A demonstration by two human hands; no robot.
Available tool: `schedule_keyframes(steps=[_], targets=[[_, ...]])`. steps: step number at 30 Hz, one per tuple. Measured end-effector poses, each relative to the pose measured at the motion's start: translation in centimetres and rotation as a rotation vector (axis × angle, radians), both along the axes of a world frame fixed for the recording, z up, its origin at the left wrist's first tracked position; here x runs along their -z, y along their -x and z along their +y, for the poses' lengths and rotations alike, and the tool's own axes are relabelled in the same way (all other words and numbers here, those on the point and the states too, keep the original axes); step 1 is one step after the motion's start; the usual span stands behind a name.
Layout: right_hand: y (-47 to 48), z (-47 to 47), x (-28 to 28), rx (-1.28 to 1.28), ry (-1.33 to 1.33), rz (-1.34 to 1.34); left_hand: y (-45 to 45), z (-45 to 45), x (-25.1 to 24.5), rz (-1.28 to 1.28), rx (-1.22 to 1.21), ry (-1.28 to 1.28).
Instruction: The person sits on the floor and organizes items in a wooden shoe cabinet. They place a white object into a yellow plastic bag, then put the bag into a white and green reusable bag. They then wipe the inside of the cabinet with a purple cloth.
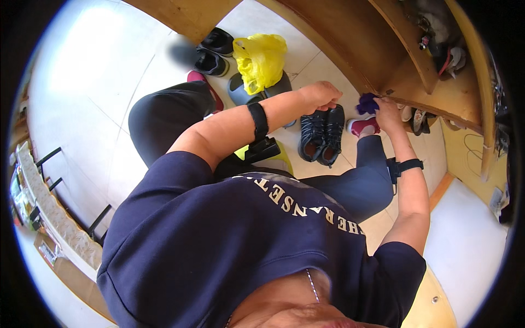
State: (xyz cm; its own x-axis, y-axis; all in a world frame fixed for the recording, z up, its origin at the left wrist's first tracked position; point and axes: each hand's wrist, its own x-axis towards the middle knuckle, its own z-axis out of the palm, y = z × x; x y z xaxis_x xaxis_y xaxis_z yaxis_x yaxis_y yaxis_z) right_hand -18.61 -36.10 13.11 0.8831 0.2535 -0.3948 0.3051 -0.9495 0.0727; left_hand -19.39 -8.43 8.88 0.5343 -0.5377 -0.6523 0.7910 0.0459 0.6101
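Note:
My right hand (387,114) grips a bunched dark purple cloth (367,103) against the lower front edge of a wooden cabinet (434,107). To its left, my left hand (322,97) hangs in the air with curled fingers; no object shows in it. Just below that hand, a pair of black lace-up shoes (322,133) stands on the tiled floor. My feet, in dark red shoes (364,126), are set wide apart on either side of these things.
A yellow plastic bag (262,61) rests on grey footwear (242,90). Black shoes (211,61) stand behind it, near a wooden panel (188,16). More footwear (418,121) sits under the cabinet's bottom board. Assorted items (451,61) fill a cabinet shelf. A bench-like piece (61,213) stands far left.

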Motion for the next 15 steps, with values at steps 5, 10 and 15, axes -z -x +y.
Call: schedule_keyframes(steps=[5,10,15], targets=[[2.4,4.9,3.7,0.045,-0.336,0.083,-3.1,3.6,-2.1,-0.351,-0.126,-0.052],[3.3,8.6,4.6,-0.043,-0.592,0.095,-5.5,8.4,-6.5,-0.539,-0.411,-0.003],[5.0,10.9,4.1,-0.103,-0.698,0.215,-3.6,13.2,-12.4,-0.526,-0.632,0.014]])
